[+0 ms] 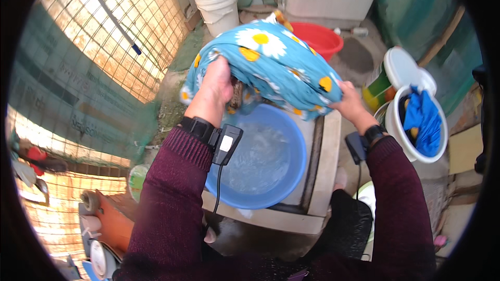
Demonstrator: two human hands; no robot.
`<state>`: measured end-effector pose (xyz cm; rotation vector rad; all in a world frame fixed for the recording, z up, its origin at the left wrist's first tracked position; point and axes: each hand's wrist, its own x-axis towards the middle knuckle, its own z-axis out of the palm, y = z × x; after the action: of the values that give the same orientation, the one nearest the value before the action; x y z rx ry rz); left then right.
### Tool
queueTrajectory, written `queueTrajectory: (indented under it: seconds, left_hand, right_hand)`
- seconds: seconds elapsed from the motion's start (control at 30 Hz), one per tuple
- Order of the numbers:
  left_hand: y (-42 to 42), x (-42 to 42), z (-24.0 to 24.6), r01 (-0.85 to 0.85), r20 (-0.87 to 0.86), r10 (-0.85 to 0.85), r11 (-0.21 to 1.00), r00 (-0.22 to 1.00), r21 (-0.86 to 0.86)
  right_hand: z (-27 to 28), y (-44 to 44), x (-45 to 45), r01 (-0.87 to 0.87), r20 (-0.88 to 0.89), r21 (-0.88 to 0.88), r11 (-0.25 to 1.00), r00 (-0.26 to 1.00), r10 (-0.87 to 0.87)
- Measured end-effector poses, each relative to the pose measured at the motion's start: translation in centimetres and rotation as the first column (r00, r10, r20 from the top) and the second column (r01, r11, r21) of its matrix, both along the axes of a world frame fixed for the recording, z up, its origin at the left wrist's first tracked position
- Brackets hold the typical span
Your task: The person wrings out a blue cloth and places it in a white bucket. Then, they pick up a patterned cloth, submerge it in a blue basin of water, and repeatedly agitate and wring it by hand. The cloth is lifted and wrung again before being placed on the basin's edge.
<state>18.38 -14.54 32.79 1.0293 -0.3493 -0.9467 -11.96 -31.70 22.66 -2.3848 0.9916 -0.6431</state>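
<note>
A teal cloth printed with white daisies and yellow petals (269,62) is stretched and bunched between my two hands. My left hand (219,80) grips its near left part, the fingers mostly hidden in the folds. At the cloth's right end, my right hand (349,102) pinches the edge. Below the cloth stands a blue plastic basin (299,164) holding cloudy water (258,160). The cloth overhangs the basin's far rim. A brown patterned item (236,94) shows under the cloth beside my left hand; I cannot tell what it is.
The basin rests on a low slab with a raised rim (326,164). Beyond the cloth is a red basin (318,39). On the right, a white bucket (390,125) holds blue fabric (424,121). Lidded white buckets (216,8) stand far left, near wire mesh (156,19).
</note>
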Motion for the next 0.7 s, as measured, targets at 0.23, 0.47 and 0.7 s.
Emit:
queueTrajectory:
  seconds: [0.23, 0.47, 0.7]
  left_hand:
    - [-0.4, 2.6, -4.7, 0.128, -0.007, -0.128, 0.992, 0.992, 0.018]
    - [4.3, -0.6, -2.6, -0.217, 0.424, -0.003, 0.856, 0.905, 0.470]
    - [25.2, -8.6, -7.0, -0.149, 0.512, -0.183, 0.827, 0.839, 0.541]
  right_hand:
    - [-11.4, 1.8, 12.2, 0.029, 0.106, 0.308, 0.951, 0.992, -0.065]
    - [-8.7, 5.5, 13.7, 0.151, -0.028, 0.390, 0.908, 0.988, -0.152]
    - [-10.5, 8.3, 10.9, 0.220, 0.183, 0.302, 0.927, 0.941, -0.283]
